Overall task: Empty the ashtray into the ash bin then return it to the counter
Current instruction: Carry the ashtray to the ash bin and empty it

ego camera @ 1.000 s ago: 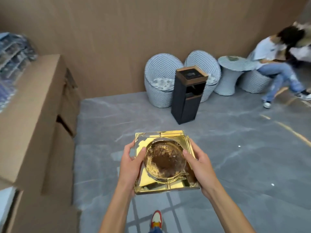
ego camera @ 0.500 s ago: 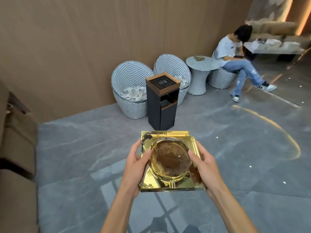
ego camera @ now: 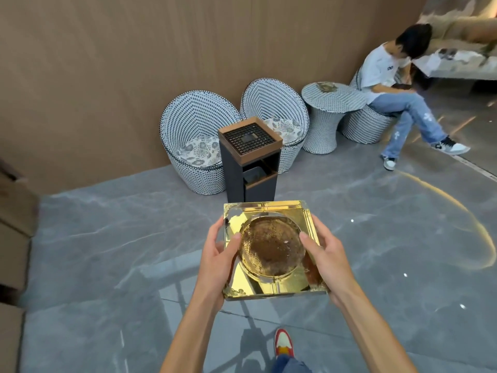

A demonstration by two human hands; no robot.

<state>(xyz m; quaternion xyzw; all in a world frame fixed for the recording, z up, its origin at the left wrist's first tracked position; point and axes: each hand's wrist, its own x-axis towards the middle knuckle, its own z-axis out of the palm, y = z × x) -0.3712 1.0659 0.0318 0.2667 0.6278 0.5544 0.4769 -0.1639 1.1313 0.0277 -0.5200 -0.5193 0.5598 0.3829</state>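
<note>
I hold a square gold ashtray [ego camera: 271,249] level in front of me, its round bowl stained brown with ash. My left hand [ego camera: 217,259] grips its left edge with the thumb on the rim. Gripping the right edge the same way is my right hand [ego camera: 322,258]. Straight ahead, just beyond the ashtray, stands the ash bin [ego camera: 248,160]: a tall black box with a brown rim, a black grid on top and an open slot in its front.
Two woven round chairs [ego camera: 196,138] and a woven side table [ego camera: 326,103] stand against the brown wall behind the bin. A person [ego camera: 395,84] sits at the right. Brown counter fronts [ego camera: 13,211] run along the left edge. The floor is grey stone.
The view has swung right and closed in: the bin now looks larger and nearer, the counter has slid to the left edge. Both hands keep the same grip on the ashtray.
</note>
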